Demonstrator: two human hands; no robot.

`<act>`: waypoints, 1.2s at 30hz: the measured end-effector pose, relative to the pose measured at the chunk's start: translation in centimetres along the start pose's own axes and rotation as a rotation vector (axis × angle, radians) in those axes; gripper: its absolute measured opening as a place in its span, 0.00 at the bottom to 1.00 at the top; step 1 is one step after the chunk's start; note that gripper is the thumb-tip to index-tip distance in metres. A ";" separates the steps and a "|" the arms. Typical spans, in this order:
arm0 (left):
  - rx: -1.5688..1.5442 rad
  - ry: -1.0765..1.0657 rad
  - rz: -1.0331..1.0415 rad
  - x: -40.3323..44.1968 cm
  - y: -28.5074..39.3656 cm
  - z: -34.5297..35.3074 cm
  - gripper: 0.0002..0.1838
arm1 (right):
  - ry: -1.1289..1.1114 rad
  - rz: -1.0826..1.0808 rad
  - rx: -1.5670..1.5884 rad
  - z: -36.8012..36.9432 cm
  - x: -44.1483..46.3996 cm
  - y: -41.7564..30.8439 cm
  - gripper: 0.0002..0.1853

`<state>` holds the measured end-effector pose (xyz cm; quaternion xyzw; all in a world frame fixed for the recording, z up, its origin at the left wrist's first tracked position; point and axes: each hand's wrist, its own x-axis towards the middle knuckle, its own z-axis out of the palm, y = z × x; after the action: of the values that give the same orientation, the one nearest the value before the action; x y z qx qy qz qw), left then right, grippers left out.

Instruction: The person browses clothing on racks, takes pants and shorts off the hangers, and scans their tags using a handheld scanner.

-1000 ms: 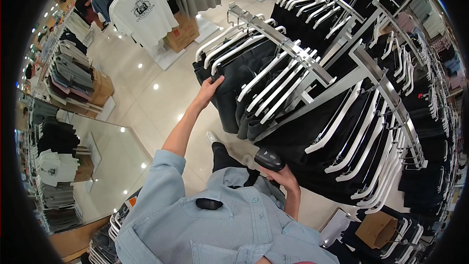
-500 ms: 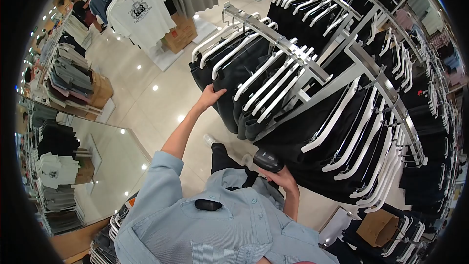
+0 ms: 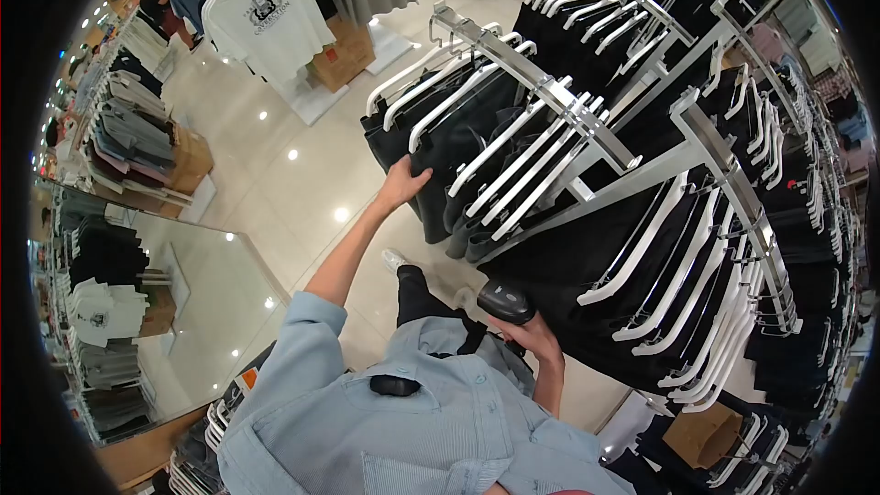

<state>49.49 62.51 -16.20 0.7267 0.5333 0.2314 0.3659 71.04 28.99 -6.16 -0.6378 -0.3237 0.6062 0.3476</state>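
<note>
My left hand is closed on the near edge of a pair of dark trousers, its thumb lying over the front of the cloth. These trousers hang from a white hanger at the left end of a metal rail, among several similar pairs. In my right hand, held low in front of my body, is a black handheld scanner with a rounded top. Its grip is mostly hidden by my fingers. Just right of it hang long black garments on the nearer rail.
Metal rails with white hangers run across the right side. A mirror stands at left. White T-shirts and a cardboard box are across the tiled floor. A brown paper bag sits low at right.
The view has shifted slightly, so the rails sit a little further right and lower. My left hand keeps its hold on the trousers, and my right hand still holds the scanner.
</note>
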 end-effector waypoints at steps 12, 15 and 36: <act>-0.094 -0.104 0.191 3.3 14.8 -5.1 0.16 | -0.009 -0.066 -0.055 0.7 1.0 -3.1 0.13; 0.033 -0.098 0.232 6.9 15.0 -3.0 0.18 | -0.054 -0.113 -0.017 0.9 1.8 -3.8 0.13; -0.261 -0.350 0.052 3.1 16.0 -5.6 0.24 | -0.079 -0.047 -0.003 0.1 0.7 0.2 0.21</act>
<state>56.13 64.44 -0.45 0.7158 0.4084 0.1779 0.5378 70.96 29.43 -6.74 -0.6062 -0.3528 0.6221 0.3479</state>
